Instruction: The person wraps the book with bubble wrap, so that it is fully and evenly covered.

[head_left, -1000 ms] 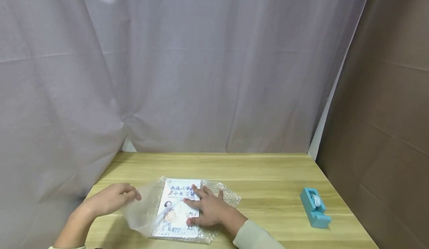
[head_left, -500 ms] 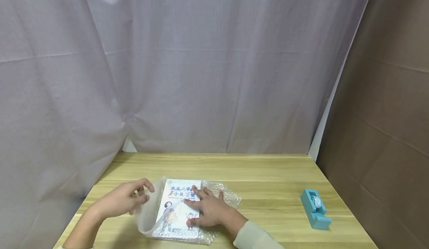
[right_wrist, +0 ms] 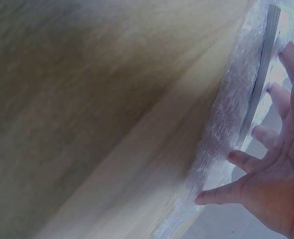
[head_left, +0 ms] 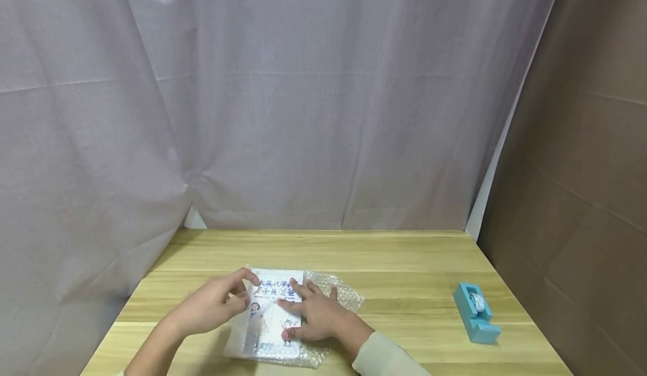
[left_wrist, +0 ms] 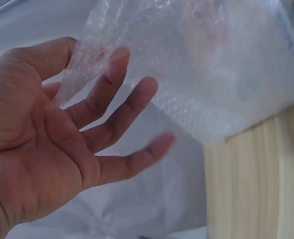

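A thin book (head_left: 270,328) with a white illustrated cover lies on a sheet of bubble wrap (head_left: 342,296), which sticks out beyond its right side. My left hand (head_left: 214,304) pinches the wrap's left flap between thumb and index finger, drawn over the cover's left part. In the left wrist view the clear bubble wrap (left_wrist: 221,79) runs up from between the thumb and index finger, the other fingers loosely bent. My right hand (head_left: 319,315) rests spread on the cover's right half. The right wrist view shows the book's page edge (right_wrist: 260,74) beside those fingers.
A blue tape dispenser (head_left: 475,315) with a roll of clear tape stands on the right of the wooden table (head_left: 404,263). Grey curtain (head_left: 313,112) hangs behind the table, and a brown one (head_left: 581,157) along the right side.
My left hand has moved right, bringing the wrap's flap from beside the book over the left part of its cover. The right hand has stayed in place on the book.
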The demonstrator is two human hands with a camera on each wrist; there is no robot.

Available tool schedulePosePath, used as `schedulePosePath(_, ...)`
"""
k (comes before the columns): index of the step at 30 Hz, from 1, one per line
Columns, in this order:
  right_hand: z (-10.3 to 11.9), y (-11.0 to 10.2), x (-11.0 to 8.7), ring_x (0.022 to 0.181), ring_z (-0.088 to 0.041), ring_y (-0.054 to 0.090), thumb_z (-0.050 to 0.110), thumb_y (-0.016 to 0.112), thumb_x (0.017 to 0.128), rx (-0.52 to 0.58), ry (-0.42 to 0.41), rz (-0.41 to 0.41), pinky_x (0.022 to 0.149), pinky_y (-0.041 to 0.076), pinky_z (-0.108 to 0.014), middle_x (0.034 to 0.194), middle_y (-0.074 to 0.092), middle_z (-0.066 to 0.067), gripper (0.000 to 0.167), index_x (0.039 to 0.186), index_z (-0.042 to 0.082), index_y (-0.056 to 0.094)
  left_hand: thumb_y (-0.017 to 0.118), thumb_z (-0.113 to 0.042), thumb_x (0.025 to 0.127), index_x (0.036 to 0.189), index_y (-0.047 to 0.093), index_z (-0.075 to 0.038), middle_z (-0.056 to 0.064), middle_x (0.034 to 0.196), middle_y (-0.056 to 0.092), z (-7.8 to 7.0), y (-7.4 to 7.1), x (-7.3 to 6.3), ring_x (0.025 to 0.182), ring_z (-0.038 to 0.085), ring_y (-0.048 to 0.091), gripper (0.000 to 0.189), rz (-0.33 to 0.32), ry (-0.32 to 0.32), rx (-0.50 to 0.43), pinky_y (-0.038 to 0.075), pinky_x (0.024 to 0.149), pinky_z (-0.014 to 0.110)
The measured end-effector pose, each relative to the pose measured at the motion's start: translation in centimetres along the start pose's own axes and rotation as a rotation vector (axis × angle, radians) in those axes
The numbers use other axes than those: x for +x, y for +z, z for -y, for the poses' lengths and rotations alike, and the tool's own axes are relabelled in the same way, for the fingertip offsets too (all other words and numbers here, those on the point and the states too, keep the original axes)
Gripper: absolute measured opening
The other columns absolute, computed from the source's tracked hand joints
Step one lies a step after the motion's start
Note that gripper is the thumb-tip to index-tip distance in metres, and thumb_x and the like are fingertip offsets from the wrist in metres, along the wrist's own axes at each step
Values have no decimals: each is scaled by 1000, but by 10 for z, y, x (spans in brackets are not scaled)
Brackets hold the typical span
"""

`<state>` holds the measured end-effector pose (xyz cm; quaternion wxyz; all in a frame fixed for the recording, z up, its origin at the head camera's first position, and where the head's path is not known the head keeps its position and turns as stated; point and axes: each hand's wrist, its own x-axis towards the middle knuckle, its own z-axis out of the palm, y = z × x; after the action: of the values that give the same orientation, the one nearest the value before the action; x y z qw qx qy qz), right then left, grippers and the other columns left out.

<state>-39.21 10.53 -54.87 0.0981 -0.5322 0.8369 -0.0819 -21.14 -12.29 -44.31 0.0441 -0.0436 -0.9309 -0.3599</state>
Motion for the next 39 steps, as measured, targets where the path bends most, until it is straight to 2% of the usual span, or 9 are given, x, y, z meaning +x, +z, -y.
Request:
schedulePosePath(5, -1, 0, 0, 169, -47, 26, 87, 57, 93, 12, 0, -2, 116, 21, -96, 187, 18, 3, 79, 165, 57, 41, 72, -19, 106, 130, 67, -29, -1, 110, 79, -4, 17, 6, 96, 12, 71, 26, -65, 20, 11, 59, 76, 31)
schedulePosePath(8, -1, 0, 0, 168, -48, 26, 87, 57, 93, 13, -2, -4, 116, 22, -97, 187, 18, 2, 79, 164, 57, 42, 73, -18, 106, 128, 68, -29, -5, 110, 79, -4, 28, 8, 106, 21, 74, 26, -103, 40, 9, 64, 84, 44)
schedulePosePath(11, 0, -1, 0, 168, -48, 27, 87, 57, 93, 4, -3, -6, 115, 24, -97, 187, 19, 2, 80, 164, 57, 42, 74, -16, 105, 129, 69, -30, -11, 104, 76, -3, 38, 10, 111, 23, 75, 28, -128, 56, 17, 64, 91, 54)
schedulePosePath(12, 0, -1, 0, 168, -48, 28, 87, 58, 93, 0, -3, -7, 115, 24, -97, 187, 19, 2, 80, 164, 57, 42, 73, -16, 105, 131, 69, -30, -12, 102, 74, -2, 40, 11, 111, 22, 75, 29, -131, 60, 18, 64, 92, 54)
schedulePosePath(19, 1, -2, 0, 168, -48, 28, 87, 58, 93, -13, -3, -8, 114, 25, -97, 187, 19, 1, 79, 164, 57, 41, 72, -13, 106, 137, 68, -29, -13, 96, 70, -3, 47, 12, 108, 17, 73, 35, -148, 47, -7, 59, 85, 33)
schedulePosePath(26, 2, -2, 1, 168, -48, 28, 87, 58, 92, -8, 2, -4, 114, 25, -96, 187, 20, 1, 79, 164, 57, 41, 69, -10, 107, 139, 66, -28, -2, 102, 70, -5, 50, 11, 92, 7, 62, 37, -171, 14, -58, 52, 79, 27)
schedulePosePath(29, 1, -2, 1, 168, -48, 29, 87, 58, 92, -6, 2, -1, 114, 25, -96, 187, 20, 1, 80, 164, 57, 41, 69, -9, 107, 140, 65, -30, -2, 104, 70, -4, 53, 12, 99, 11, 66, 39, -174, 2, -65, 54, 83, 31)
schedulePosePath(33, 1, -2, 2, 168, -47, 29, 87, 58, 92, -4, 6, 4, 114, 25, -96, 187, 20, 2, 80, 164, 58, 41, 70, -10, 107, 141, 64, -32, -7, 102, 68, -1, 54, 13, 111, 18, 69, 41, -173, 12, -57, 57, 91, 39)
schedulePosePath(39, 1, -2, 2, 167, -48, 30, 86, 61, 92, -2, 6, 1, 114, 26, -96, 186, 22, 2, 79, 163, 57, 43, 71, -11, 106, 143, 63, -30, -7, 101, 65, -1, 55, 12, 93, 5, 61, 41, -181, 49, -73, 51, 81, 27)
